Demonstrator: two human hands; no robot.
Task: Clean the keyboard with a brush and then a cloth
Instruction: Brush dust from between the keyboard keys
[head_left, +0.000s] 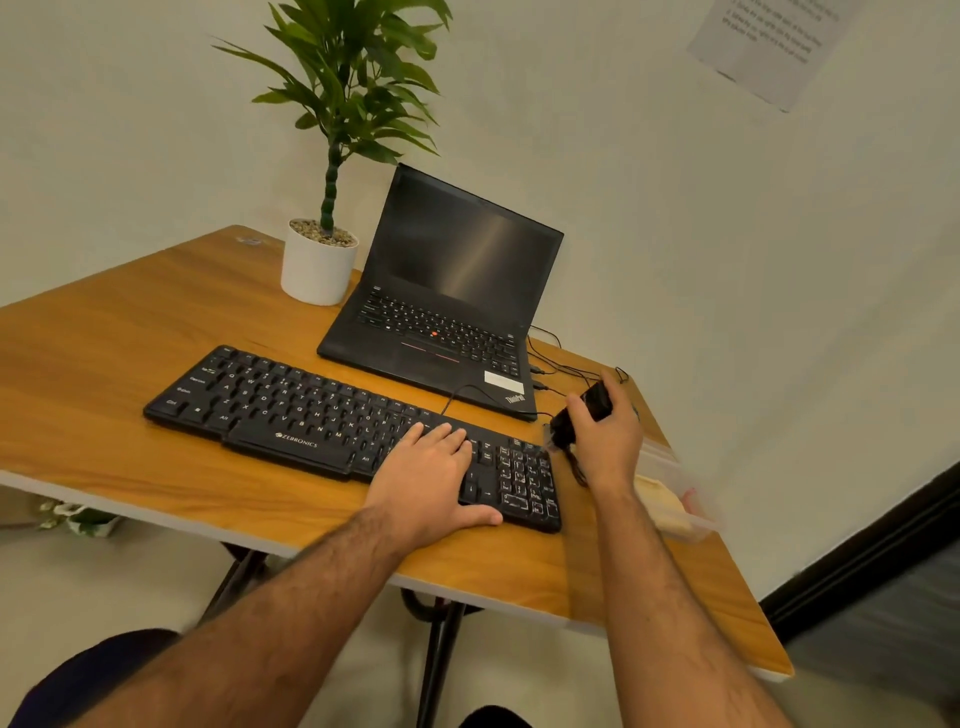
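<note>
I am pinning the keyboard (343, 415) flat on the table (104, 364) with my left hand (431, 478), fingers together and spread flat over the keys near its right end. To do this step well, I am judging that I should be keeping that pressure steady while working the brush (576, 415) along the key rows in short strokes. My right hand (605, 436) is hovering just beside the number pad, wrist cocked, fingers clamped around the brush, bristle end pointing down-left; the cloth I cannot pick out for certain.
</note>
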